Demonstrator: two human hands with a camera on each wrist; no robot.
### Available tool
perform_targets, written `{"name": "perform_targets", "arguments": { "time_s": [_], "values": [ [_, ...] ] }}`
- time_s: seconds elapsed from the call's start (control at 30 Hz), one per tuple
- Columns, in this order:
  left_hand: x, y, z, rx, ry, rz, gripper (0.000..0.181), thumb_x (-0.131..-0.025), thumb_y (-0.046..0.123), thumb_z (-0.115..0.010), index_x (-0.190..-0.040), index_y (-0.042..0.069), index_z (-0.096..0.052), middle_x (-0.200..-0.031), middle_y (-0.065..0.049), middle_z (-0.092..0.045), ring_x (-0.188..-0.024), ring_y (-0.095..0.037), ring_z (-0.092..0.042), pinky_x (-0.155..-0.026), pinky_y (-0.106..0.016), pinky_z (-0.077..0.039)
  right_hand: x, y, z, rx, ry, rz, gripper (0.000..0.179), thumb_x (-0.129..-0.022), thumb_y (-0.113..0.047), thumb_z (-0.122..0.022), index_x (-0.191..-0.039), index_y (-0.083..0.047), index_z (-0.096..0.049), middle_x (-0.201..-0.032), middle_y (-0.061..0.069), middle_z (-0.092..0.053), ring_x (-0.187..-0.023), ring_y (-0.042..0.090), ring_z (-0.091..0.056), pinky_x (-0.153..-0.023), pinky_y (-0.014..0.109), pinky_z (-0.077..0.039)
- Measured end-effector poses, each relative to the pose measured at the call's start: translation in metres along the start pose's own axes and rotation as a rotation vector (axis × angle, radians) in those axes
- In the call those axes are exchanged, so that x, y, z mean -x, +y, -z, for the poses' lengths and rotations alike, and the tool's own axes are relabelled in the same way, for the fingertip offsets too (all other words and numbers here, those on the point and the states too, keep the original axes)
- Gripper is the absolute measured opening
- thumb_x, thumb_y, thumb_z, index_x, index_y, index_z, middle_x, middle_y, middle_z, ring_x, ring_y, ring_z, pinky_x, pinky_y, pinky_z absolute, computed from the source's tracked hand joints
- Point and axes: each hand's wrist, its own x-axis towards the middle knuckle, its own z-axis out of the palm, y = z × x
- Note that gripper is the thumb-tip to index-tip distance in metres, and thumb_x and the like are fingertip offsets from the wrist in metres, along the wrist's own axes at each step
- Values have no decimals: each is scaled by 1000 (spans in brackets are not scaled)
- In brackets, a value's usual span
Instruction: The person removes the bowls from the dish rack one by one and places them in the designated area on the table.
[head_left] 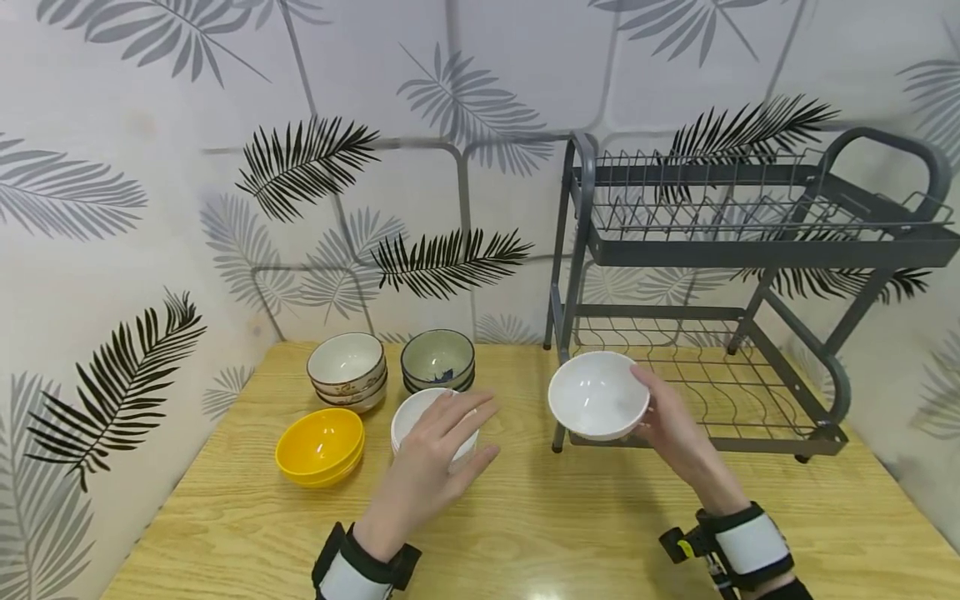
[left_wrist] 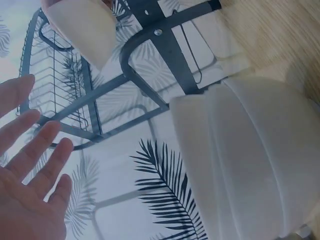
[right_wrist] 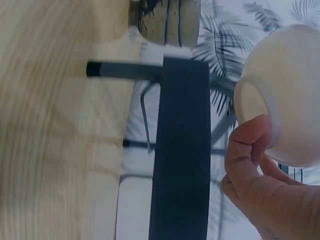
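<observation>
A white bowl is held up by my right hand in front of the rack's left side. In the right wrist view, fingers of that hand curl against the foot ring of the bowl, and it is tilted. My left hand hovers over a stack of white bowls with its fingers spread and nothing in them. The hand partly hides that stack in the head view. From the left wrist, the stacked white bowls stand apart from the left fingers.
A two-tier dark metal dish rack stands at the right of the wooden table. Yellow bowls, patterned white bowls and green bowls are stacked at the left. Behind them is a leaf-patterned wall.
</observation>
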Motion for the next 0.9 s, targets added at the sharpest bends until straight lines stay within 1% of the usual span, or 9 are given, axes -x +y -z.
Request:
{"name": "perform_targets", "arguments": {
  "time_s": [0.13, 0.23, 0.3, 0.47, 0.6, 0.67, 0.73, 0.83, 0.9],
  "values": [
    [-4, 9, -1, 20, -3, -80, 49, -86, 22, -70, -131, 7, -57, -137, -11, -53, -127, -25, -45, -110, -49, -33, -1, 3, -24, 14, -65, -23, 61, -106, -39, -23, -142, 10, -30, -117, 24, -49, -94, 19, -58, -75, 26, -54],
    [-5, 14, -3, 30, -15, -121, 50, -86, 24, -71, -131, 9, -57, -139, -10, -51, -130, -27, -42, -112, -49, -31, -2, 4, -40, 11, -121, -36, 59, -105, -37, -24, -141, 9, -30, -115, 25, -50, -92, 21, -59, -74, 28, -55],
    [-5, 16, -4, 36, -22, -144, 50, -85, 25, -71, -130, 9, -59, -139, -9, -52, -130, -27, -41, -113, -48, -29, -1, 4, -48, 17, -150, -40, 58, -105, -36, -25, -140, 9, -31, -117, 26, -49, -93, 23, -59, -76, 30, -56],
    [-5, 18, -5, 40, -35, -191, 44, -82, 25, -74, -123, 10, -64, -131, -5, -59, -131, -26, -42, -113, -48, -27, 0, 6, -62, 35, -181, -56, 55, -105, -34, -27, -140, 8, -32, -119, 27, -48, -94, 24, -59, -78, 35, -57],
    [-5, 19, -6, 40, -47, -233, 37, -81, 26, -74, -115, 12, -69, -122, -1, -65, -128, -22, -45, -113, -48, -29, -1, 6, -67, 27, -194, -64, 57, -105, -34, -27, -142, 9, -30, -118, 26, -49, -90, 20, -60, -71, 28, -58],
    [-6, 19, -6, 42, -52, -248, 34, -80, 26, -74, -111, 13, -71, -117, 1, -67, -125, -21, -48, -112, -48, -31, -2, 6, -68, 15, -196, -66, 58, -105, -35, -27, -142, 9, -29, -115, 26, -50, -87, 18, -59, -67, 24, -57],
    [-5, 19, -6, 54, -63, -242, 30, -80, 24, -75, -107, 13, -72, -112, 3, -69, -121, -18, -51, -111, -48, -33, -3, 6, -68, 2, -201, -65, 59, -105, -36, -26, -142, 9, -30, -113, 26, -51, -84, 18, -59, -62, 23, -56],
    [-4, 19, -6, 73, -78, -231, 22, -79, 19, -76, -100, 14, -74, -100, 5, -72, -108, -14, -59, -109, -46, -36, -4, 6, -70, -12, -213, -61, 59, -104, -37, -25, -141, 9, -32, -112, 28, -51, -84, 20, -59, -61, 26, -57],
    [-3, 19, -6, 90, -95, -209, 18, -79, 15, -76, -96, 13, -75, -92, 5, -73, -98, -10, -62, -108, -41, -39, -4, 6, -71, -14, -220, -58, 59, -104, -37, -25, -140, 10, -32, -116, 30, -49, -87, 22, -60, -64, 30, -58]
  ]
}}
